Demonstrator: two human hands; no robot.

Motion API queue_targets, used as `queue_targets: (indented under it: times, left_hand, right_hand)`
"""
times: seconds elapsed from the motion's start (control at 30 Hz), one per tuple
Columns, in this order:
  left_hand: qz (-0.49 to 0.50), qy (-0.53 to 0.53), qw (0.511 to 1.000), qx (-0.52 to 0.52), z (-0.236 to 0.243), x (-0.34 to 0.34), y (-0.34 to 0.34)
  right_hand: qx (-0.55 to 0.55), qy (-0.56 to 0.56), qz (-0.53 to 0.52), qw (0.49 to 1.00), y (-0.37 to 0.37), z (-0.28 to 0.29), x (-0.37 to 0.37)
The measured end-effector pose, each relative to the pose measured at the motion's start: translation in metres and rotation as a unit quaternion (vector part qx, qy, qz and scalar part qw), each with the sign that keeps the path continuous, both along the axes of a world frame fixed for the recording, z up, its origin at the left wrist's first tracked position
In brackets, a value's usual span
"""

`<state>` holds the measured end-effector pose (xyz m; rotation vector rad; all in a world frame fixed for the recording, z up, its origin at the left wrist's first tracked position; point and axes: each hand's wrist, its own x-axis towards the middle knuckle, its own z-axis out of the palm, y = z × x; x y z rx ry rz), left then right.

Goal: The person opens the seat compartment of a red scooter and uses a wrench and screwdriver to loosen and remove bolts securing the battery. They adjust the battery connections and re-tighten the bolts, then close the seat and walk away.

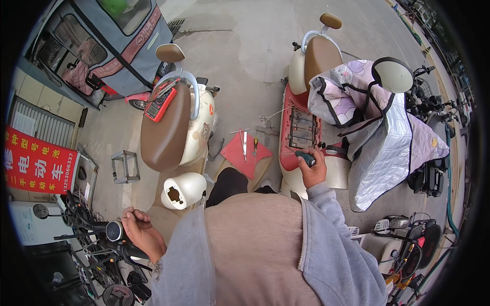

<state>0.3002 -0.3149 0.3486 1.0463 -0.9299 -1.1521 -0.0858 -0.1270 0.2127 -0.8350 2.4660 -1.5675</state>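
My right hand point(314, 171) is closed round the dark teal handle of a screwdriver point(305, 157), whose thin shaft points left over the red floorboard of a red and cream scooter point(287, 133). An open battery bay point(304, 130) with several dark blocks shows in that floorboard. Off to the left, my left hand point(142, 230) is raised with its fingers curled in toward the thumb; anything between them is too small to make out. It is beside a round gauge point(114, 231) on a handlebar. On the ground ahead, a red cloth point(236, 152) carries another screwdriver point(255, 145) and a white-handled tool point(245, 146).
A cream scooter point(196, 137) with a brown seat point(166, 137) stands left, a red multimeter point(160, 105) lying on it. A quilted silver-backed cover point(380, 153) drapes over the right scooter. A metal frame point(125, 167) and a grey covered tricycle point(122, 48) are farther left.
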Motion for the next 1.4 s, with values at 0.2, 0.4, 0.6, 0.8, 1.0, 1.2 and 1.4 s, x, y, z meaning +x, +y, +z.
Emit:
queue_targets:
  times: [0.2, 0.4, 0.6, 0.8, 1.0, 1.2, 1.4]
  left_hand:
    - [-0.174, 0.063, 0.983, -0.002, -0.006, -0.185, -0.088]
    - [-0.388, 0.086, 0.917, -0.022, -0.024, -0.392, -0.217]
    - [-0.556, 0.04, 0.83, 0.007, -0.043, -0.618, -0.366]
    - [-0.627, -0.006, 0.779, 0.023, -0.043, -0.773, -0.461]
    - [-0.694, -0.07, 0.711, 0.082, -0.072, -0.853, -0.452]
    - [-0.765, -0.054, 0.638, 0.073, -0.077, -0.904, -0.399]
    - [-0.836, -0.047, 0.547, 0.029, -0.06, -0.932, -0.311]
  right_hand:
    - [0.033, 0.037, 0.041, 0.998, -0.033, -0.028, -0.073]
    - [0.014, -0.032, -0.09, 0.995, -0.039, -0.094, -0.117]
    - [0.152, -0.076, -0.371, 0.913, -0.112, -0.113, -0.117]
    - [-0.072, -0.322, -0.674, 0.661, -0.196, -0.082, -0.066]
    - [-0.133, -0.307, -0.797, 0.502, -0.227, -0.004, -0.019]
    - [-0.103, -0.256, -0.824, 0.494, -0.268, -0.033, -0.041]
    - [-0.053, -0.235, -0.795, 0.557, -0.278, -0.152, -0.114]
